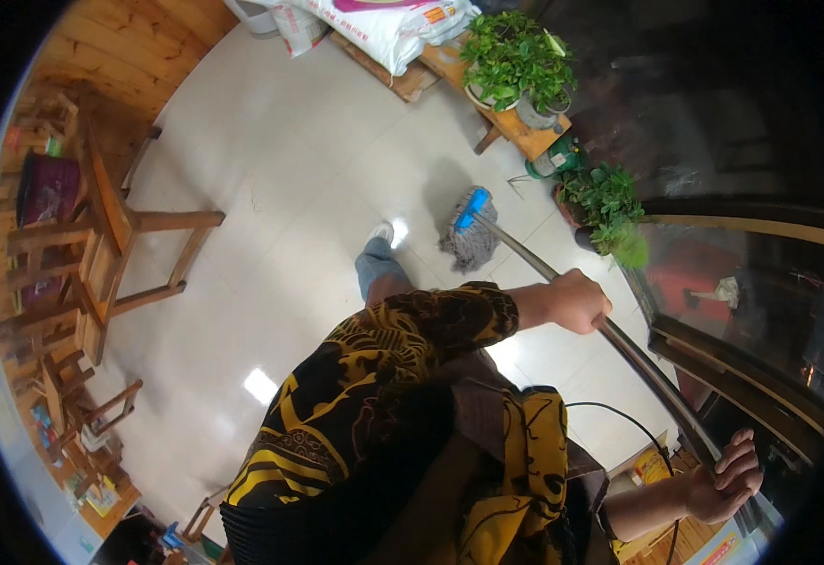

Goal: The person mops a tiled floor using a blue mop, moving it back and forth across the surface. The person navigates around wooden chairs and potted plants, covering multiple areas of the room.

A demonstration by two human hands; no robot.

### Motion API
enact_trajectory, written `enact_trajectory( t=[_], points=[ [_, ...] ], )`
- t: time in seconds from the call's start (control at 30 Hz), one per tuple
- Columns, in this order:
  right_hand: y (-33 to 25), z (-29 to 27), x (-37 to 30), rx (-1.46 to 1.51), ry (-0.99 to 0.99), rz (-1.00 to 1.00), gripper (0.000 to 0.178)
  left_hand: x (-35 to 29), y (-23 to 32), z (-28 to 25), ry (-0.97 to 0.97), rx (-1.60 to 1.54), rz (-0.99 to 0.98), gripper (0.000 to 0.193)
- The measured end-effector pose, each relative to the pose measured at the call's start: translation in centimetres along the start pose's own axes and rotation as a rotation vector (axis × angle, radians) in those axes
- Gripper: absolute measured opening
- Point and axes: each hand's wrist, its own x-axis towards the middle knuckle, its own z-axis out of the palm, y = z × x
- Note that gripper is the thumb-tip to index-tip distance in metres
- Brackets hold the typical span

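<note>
A string mop with a grey, shaggy head [471, 242] and a blue clamp rests on the pale tiled floor, ahead of me and slightly right. Its long metal handle [652, 369] slants down to the right. My left hand [577, 301] reaches across my body and wraps round the middle of the handle. Near the handle's upper end, my right hand [727, 478] is closed on it, lower right in the view. One of my feet, in a light shoe [384, 232], stands just left of the mop head.
A low wooden bench [530, 134] bears leafy potted plants [517, 61]; another plant [605, 202] stands by the dark glass at right. White sacks [393, 33] lie at the back. Wooden furniture [111, 226] lines the left. A black cable [619, 411] hangs near my right arm.
</note>
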Motion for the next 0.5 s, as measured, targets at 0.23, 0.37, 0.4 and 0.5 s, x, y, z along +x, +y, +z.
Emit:
enact_trajectory(
  t=[0.23,0.37,0.4,0.5],
  points=[
    [6.8,10.7,5.2,0.196,0.079,0.080,0.025,2.6,-10.0,-9.0,0.183,0.123,-0.060,0.005],
    [14.2,16.9,5.2,0.176,0.172,0.124,0.029,4.1,-18.7,-13.3,0.148,0.178,-0.150,0.003],
    [16.4,18.7,4.4,0.165,0.205,0.132,0.028,4.2,-21.8,-13.8,0.138,0.195,-0.161,0.003],
    [24.2,23.8,0.5,0.134,0.381,0.272,0.025,3.7,-31.5,-14.1,0.249,0.165,-0.156,0.009]
  ],
)
